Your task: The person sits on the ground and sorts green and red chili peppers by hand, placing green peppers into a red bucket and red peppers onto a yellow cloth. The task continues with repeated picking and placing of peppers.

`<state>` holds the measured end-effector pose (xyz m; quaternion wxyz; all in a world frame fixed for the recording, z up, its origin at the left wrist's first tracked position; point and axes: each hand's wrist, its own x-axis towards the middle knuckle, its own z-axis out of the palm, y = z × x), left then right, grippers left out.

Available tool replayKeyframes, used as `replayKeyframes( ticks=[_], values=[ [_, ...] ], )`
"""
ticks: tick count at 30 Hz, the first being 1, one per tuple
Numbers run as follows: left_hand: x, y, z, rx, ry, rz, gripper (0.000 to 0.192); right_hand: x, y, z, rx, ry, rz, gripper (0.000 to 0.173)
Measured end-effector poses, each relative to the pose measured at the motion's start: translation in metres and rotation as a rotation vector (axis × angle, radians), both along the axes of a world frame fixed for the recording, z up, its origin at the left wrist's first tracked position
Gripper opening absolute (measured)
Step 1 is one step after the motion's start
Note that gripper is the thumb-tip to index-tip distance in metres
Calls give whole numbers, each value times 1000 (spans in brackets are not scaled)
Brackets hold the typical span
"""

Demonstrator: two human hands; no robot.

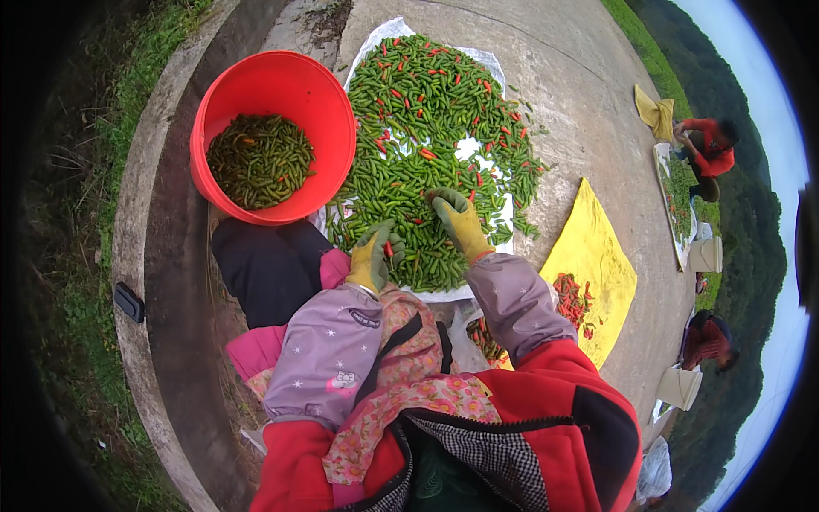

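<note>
A wide heap of green chili peppers [409, 176], mixed with some red ones, covers a white woven sheet [388, 29] in front of me. My left hand [373, 259], in a yellow and green work glove, holds a red chili pepper [388, 249] at the heap's near edge. Further right, my right hand [462, 223], gloved the same way, reaches over the peppers with its fingers curled down. Whether anything sits between those fingers is hidden. To the left stands a red plastic bucket [291, 83], partly filled with darker green chili peppers [259, 163].
On the right lies a yellow woven sack [592, 237] with red chili peppers [571, 297] on it. Below my right forearm is a plastic bag [470, 342] beside more peppers. A low concrete wall [137, 256] borders the left, with a black object [128, 302] on top. Two people work at far right.
</note>
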<state>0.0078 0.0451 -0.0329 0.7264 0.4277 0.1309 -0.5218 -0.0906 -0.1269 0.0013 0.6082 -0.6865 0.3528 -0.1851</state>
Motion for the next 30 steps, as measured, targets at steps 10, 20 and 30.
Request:
replayKeyframes(
  ticks=[10, 20, 30],
  values=[
    [0, 0, 19, -43, -149, -124, 29, 1, 22, 22, 411, -51, 174, 30],
    [1, 2, 9, -62, -131, -121, 22, 1, 27, 7, 205, -28, 287, 35],
    [2, -2, -2, -31, -91, 50, 16, 11, 15, -13, -848, 536, 307, 48]
  ],
)
